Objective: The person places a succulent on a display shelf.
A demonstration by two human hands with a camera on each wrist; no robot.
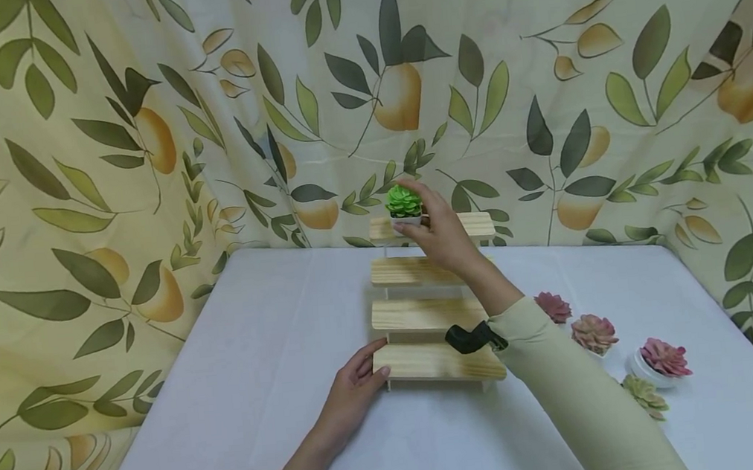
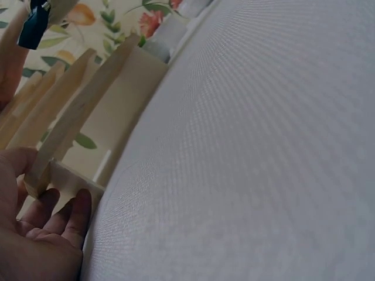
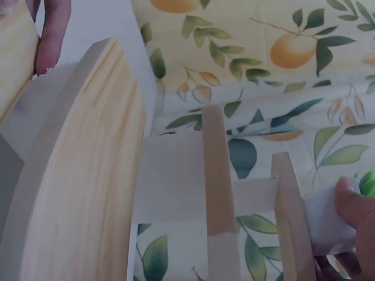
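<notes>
A wooden four-tier display stand point(image 1: 424, 313) with pale plank shelves stands mid-table in the head view. My right hand point(image 1: 445, 238) pinches a small white pot holding a bright green artificial succulent point(image 1: 403, 201) at the left end of the top shelf. In the right wrist view the white pot point(image 3: 331, 221) is right against that shelf; whether its base bears on the plank I cannot tell. My left hand point(image 1: 352, 388) grips the left end of the lowest shelf. Thumb and curled fingers show around that plank's end point(image 2: 41, 175) in the left wrist view.
On the table point(image 1: 240, 366) to the right, partly behind my right sleeve, are several potted succulents: a dark pink one point(image 1: 553, 307), a dusty pink one point(image 1: 594, 333), a rosy one point(image 1: 664, 357) in a white pot and a pale green one point(image 1: 646, 396). A leaf-and-fruit patterned curtain point(image 1: 476, 144) hangs behind.
</notes>
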